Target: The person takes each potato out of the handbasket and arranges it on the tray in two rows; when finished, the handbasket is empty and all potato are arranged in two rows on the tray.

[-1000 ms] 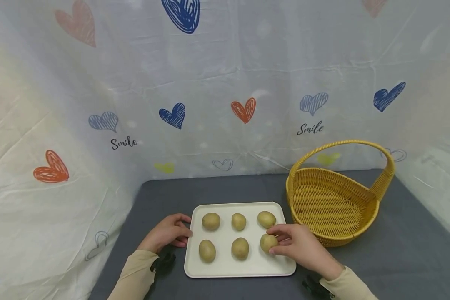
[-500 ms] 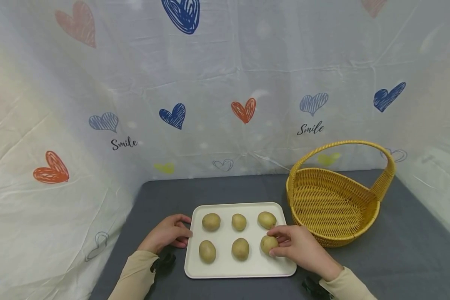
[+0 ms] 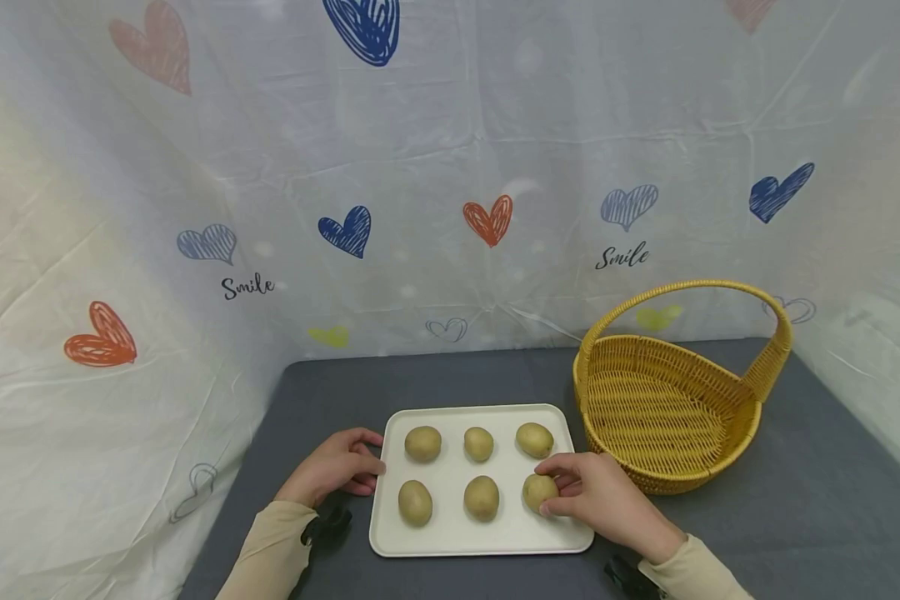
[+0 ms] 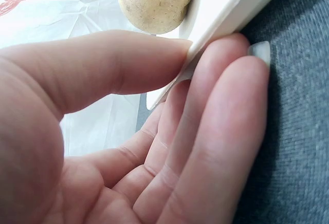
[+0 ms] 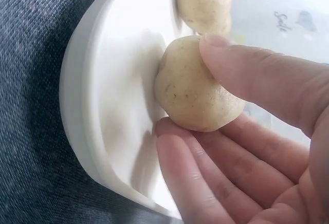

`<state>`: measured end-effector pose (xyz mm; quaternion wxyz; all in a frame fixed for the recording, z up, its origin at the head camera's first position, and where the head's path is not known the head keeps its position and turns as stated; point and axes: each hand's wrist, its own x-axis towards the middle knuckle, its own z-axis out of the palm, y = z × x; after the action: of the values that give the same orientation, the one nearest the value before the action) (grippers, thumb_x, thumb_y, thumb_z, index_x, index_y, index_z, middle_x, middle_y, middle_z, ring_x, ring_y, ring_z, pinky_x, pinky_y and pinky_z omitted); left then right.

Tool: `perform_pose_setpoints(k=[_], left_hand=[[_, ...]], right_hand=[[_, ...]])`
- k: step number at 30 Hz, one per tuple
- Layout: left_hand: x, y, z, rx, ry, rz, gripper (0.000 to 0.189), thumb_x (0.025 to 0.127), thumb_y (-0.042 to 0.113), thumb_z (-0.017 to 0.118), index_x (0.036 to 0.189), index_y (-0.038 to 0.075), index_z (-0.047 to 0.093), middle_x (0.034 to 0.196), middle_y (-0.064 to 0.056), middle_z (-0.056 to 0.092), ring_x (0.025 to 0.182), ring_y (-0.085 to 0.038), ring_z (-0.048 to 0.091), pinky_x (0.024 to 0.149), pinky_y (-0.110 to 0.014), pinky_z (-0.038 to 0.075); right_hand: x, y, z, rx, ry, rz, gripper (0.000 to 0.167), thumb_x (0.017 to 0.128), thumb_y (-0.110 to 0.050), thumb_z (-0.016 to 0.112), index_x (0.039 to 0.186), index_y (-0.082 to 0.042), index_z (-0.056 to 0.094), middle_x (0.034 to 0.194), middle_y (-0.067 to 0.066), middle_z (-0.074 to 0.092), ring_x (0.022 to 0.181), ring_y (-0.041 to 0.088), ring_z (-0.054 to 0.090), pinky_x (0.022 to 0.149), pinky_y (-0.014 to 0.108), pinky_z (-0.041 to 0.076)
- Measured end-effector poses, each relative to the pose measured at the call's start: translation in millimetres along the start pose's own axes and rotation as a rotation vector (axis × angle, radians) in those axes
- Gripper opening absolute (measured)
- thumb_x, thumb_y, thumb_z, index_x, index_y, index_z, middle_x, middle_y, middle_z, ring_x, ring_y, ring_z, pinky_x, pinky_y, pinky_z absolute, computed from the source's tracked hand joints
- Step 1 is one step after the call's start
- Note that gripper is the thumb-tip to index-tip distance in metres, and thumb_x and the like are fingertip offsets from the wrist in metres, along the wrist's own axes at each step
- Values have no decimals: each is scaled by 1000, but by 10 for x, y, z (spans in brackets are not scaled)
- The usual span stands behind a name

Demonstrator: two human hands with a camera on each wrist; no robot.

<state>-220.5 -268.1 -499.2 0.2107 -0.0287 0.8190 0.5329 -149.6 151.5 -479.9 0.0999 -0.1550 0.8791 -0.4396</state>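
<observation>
A white rectangular tray (image 3: 450, 537) bears several potatoes in two rows. My left hand (image 3: 337, 464) is at its left edge; in the left wrist view the thumb (image 4: 149, 62) lies on the rim and the fingers (image 4: 221, 106) are against the outer side, pinching it. My right hand (image 3: 603, 492) holds the front right potato (image 5: 193, 88) between thumb and fingers, and that potato still appears low over the tray. The back right potato (image 3: 534, 440) lies just behind my right fingers. Front left potato (image 3: 416, 503) and front middle potato (image 3: 482, 498) lie untouched.
A yellow woven basket (image 3: 652, 408) with a tall arched handle stands right of the tray, close behind my right hand. Dark grey cloth (image 3: 330, 387) covers the table. A white curtain (image 3: 420, 150) printed with hearts hangs at the back and sides.
My right hand and the potato in it have shifted very slightly toward the tray's front right. The left hand stays at the tray's edge.
</observation>
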Motion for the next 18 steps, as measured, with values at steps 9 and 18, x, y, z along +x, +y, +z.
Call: perform_pose_setpoints(k=[9,18], left_hand=[[-16,20,3,7,8,6,57,88,11,83,139,-2,60,91,-12,70,68,-18,73,66,-36,67],[-23,19,-5,9,11,4,57,88,11,83,139,-1,60,91,-12,69,69,-18,73,66,-36,67]], right_hand=[[8,5,-3,-44,8,-11,42,81,-27,96,118,-15,78,102,-2,78,88,6,73,74,21,61],[3,-17,-11,-70,17,-6,50,80,-30,96,122,-11,78,105,-2,79,90,7,73,75,22,61]])
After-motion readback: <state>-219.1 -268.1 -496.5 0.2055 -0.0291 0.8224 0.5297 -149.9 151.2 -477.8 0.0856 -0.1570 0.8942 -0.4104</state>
